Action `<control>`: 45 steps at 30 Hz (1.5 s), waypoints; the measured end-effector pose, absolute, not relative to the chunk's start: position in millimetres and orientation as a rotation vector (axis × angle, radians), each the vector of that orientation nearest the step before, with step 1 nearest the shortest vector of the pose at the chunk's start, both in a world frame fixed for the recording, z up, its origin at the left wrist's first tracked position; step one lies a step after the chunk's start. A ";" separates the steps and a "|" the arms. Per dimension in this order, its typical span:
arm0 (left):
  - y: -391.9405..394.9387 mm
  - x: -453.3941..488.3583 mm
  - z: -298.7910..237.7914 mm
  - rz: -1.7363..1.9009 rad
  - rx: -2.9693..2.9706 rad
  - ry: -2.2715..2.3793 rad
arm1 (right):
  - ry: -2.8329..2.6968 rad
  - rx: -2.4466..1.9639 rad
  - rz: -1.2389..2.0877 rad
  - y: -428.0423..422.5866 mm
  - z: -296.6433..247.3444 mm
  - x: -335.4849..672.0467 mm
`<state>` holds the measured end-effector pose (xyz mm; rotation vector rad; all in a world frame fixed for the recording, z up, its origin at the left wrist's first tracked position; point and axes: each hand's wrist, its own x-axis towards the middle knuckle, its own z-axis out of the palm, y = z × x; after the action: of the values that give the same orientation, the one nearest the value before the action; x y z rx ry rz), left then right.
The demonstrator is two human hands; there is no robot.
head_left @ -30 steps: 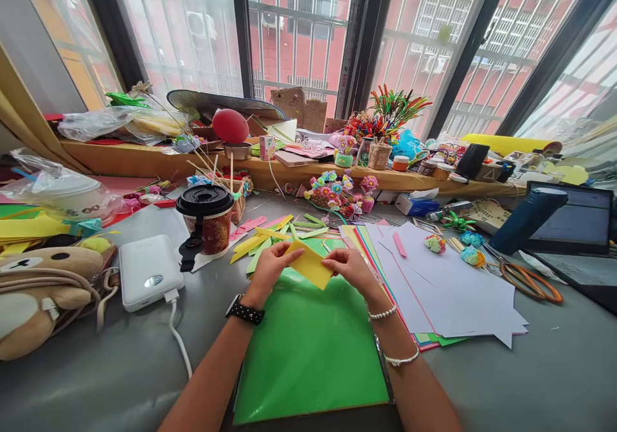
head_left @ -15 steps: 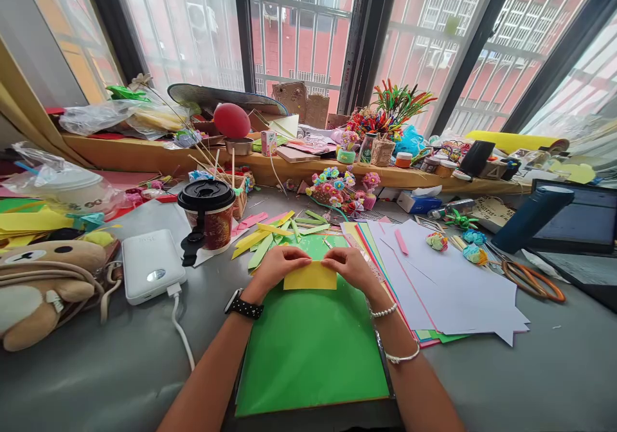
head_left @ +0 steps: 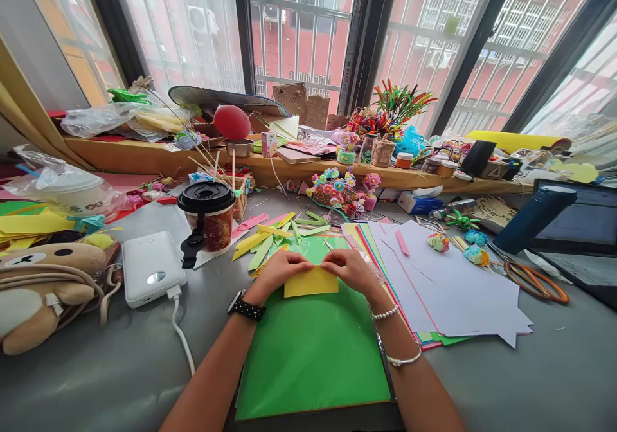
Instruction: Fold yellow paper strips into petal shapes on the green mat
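A small yellow sheet of paper hangs between my two hands, above a large green sheet. Its top edge is pinched near the middle by my left hand, which wears a watch at the wrist. My right hand pinches the same edge from the other side, thumb and fingers closed. The fingertips of both hands almost meet. Behind my hands lie cut yellow and green paper strips, some partly hidden by my left hand.
A lidded coffee cup and a white power bank with its cable stand to the left. White paper sheets spread on the right, near orange-handled scissors. Paper flowers sit at the back.
The yellow paper sits slightly lower, its face tipped a little differently. Both hands keep their pinch. More yellow shows behind my left hand.
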<state>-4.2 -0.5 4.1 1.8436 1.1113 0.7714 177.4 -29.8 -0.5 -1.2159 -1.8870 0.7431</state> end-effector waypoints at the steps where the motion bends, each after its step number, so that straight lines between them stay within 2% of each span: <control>1: 0.4 -4.8 4.0 0.774 1.822 1.127 | -1.881 -1.218 0.741 -29.3 -1.1 177.6; 14: 0.9 -4.8 7.1 0.997 1.788 1.323 | -1.805 -1.234 0.693 -27.5 2.0 180.2; 29: 2.1 -5.7 7.7 1.029 1.596 1.195 | -1.763 -1.253 0.711 -26.2 1.5 186.7; 40: 1.1 -6.0 9.8 1.018 1.668 1.136 | -1.714 -1.229 0.719 -26.8 3.6 186.7; 45: -4.1 -3.2 12.9 1.174 1.753 1.172 | -1.686 -1.208 0.732 -27.0 4.4 185.8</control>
<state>-3.2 -4.1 12.9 1.7532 1.1725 1.1739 185.8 -27.0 4.4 -1.2081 -1.6856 0.7323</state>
